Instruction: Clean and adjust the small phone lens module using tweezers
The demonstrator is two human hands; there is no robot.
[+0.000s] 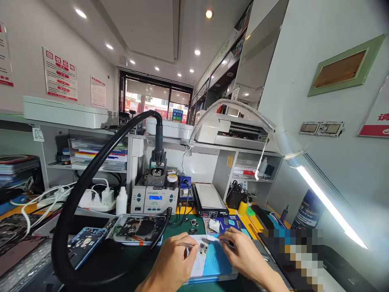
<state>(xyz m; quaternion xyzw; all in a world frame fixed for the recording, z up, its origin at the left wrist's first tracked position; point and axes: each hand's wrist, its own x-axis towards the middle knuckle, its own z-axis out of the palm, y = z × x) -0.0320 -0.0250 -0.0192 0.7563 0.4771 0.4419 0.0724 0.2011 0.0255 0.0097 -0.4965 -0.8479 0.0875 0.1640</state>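
My left hand is closed in a pinch on thin metal tweezers whose tips reach toward a small circuit part. The part lies on a white sheet over a blue pad at the bench's front edge. My right hand is closed on a white swab-like tool with its end close to the same part. Both hands rest over the blue pad, a few centimetres apart.
An opened phone and a blue phone frame lie to the left. A thick black hose loops to the hot-air station. A heating plate, bottles, a lamp and a pixelated block stand around.
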